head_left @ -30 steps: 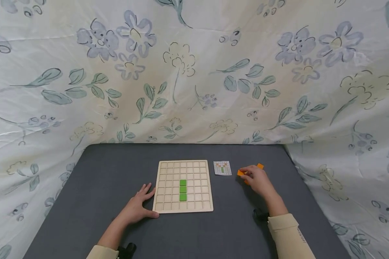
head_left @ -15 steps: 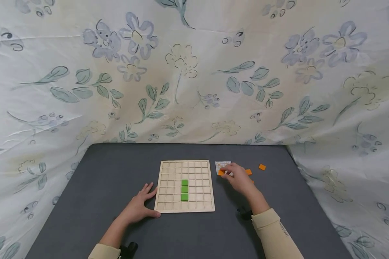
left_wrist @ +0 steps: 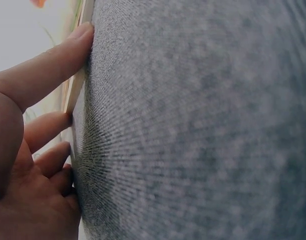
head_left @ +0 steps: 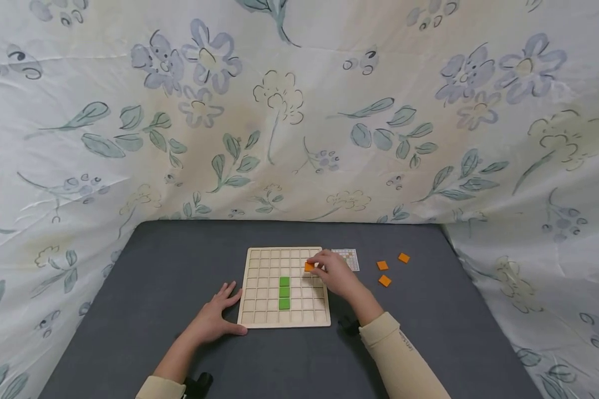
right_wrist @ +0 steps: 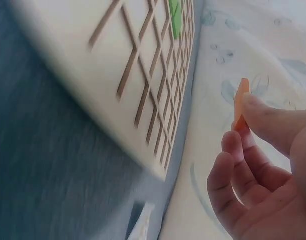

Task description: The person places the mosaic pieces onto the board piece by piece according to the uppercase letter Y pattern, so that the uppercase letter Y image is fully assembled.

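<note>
A pale wooden grid board (head_left: pixel 259 310) lies on the dark table. In its middle column sit several green square tiles (head_left: pixel 284 292), stacked in a line. My right hand (head_left: pixel 335 274) pinches an orange square tile (head_left: pixel 309 267) between thumb and fingers, over the board's upper right part. The right wrist view shows this orange tile (right_wrist: pixel 241 104) held edge-on, raised above the grid. My left hand (head_left: pixel 212 318) is spread at the board's lower left corner, thumb and fingers touching its edge. In the left wrist view the thumb (left_wrist: pixel 58 62) lies against the board's side.
Right of the board, a small printed pattern card (head_left: pixel 349 259) is partly covered by my right hand. Farther right lie three loose orange tiles (head_left: pixel 385 281) on the dark table (head_left: pixel 289 360). A flowered cloth (head_left: pixel 299 122) hangs behind and at both sides.
My right hand has carried an orange tile leftward from the loose tiles, past the card, to over the board. My left hand stays at the board's edge.
</note>
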